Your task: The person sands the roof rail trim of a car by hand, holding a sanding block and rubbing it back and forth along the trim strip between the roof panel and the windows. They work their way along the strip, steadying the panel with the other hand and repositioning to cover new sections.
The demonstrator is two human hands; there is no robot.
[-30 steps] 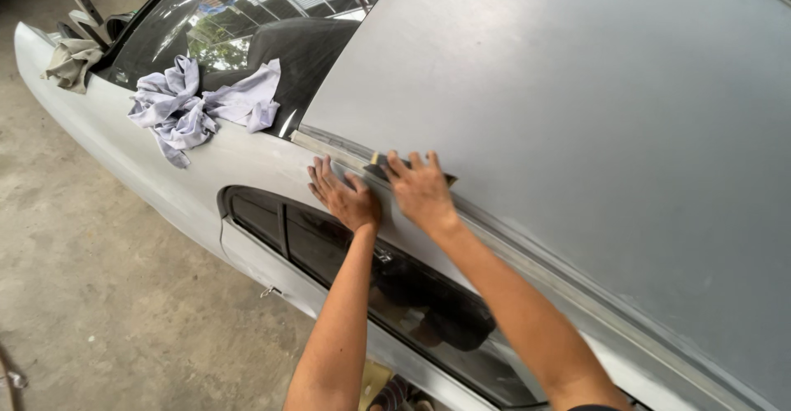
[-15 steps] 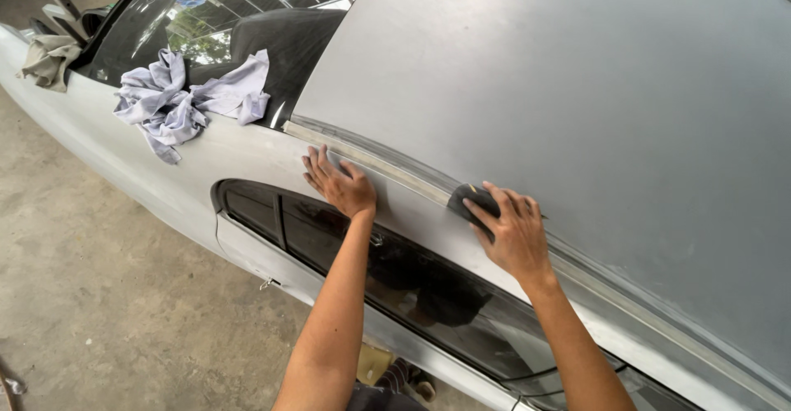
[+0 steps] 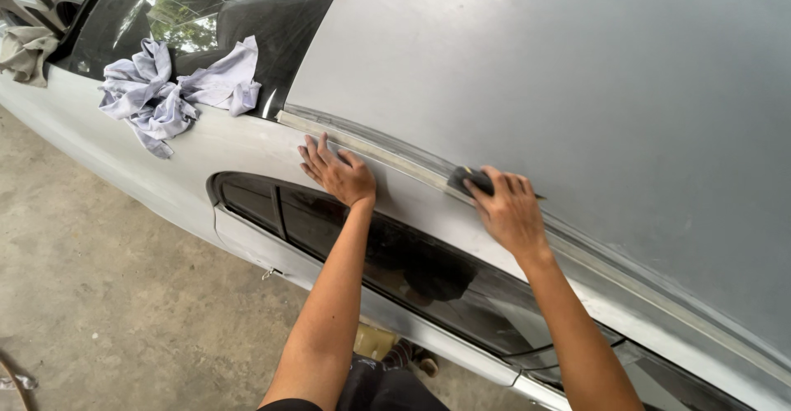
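Sanding block point(image 3: 471, 181) leftward, under right hand point(image 3: 511, 211)

One view only, worn on your head. It looks down and forward over the car's side, close in: your forearms enter from the bottom edge and both hands sit near frame centre. The roof point(image 3: 577, 73) fills the upper right, tilted across the frame. The windscreen point(image 3: 173, 15) runs off the top left, the floor point(image 3: 91, 295) shows at lower left. Side window point(image 3: 428, 271) lies just below centre.
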